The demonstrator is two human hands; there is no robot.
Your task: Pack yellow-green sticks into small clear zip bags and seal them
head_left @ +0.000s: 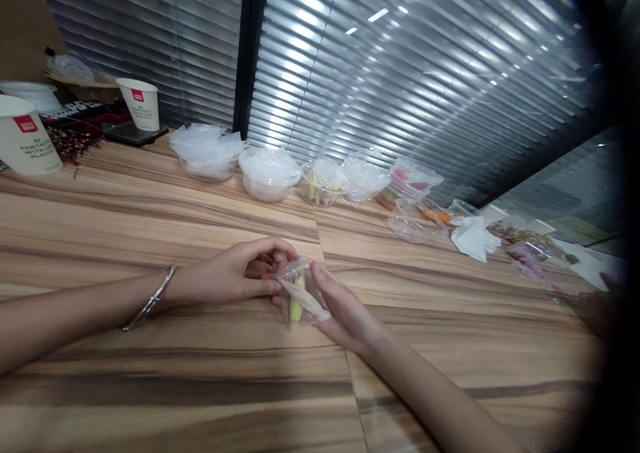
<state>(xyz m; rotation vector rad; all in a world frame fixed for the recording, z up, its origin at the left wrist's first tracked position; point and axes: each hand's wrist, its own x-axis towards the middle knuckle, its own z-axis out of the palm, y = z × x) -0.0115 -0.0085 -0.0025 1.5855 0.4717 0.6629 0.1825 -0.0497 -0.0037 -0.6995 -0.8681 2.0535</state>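
Observation:
Between my two hands, above the wooden table point(200, 386), is a small clear plastic bag point(309, 306) with a yellow-green piece point(297, 301) inside that looks like a small corn cob. My left hand point(250, 270), a silver bangle on its wrist, pinches the bag's upper left edge between thumb and curled fingers. From the right, my right hand point(345, 310) supports the bag, its thumb at the top edge and its other fingers partly hidden behind the plastic. A pale folded strip crosses the front of the bag.
Along the window blinds stand clear tubs of plastic bags point(207, 153), stacked lids or bowls point(270, 173), and a bowl with yellow-green pieces point(320, 183). Paper cups point(143, 106) are at the far left. Crumpled tissue point(475, 236) and wrapped items lie at the right, near another person's hand point(595, 306).

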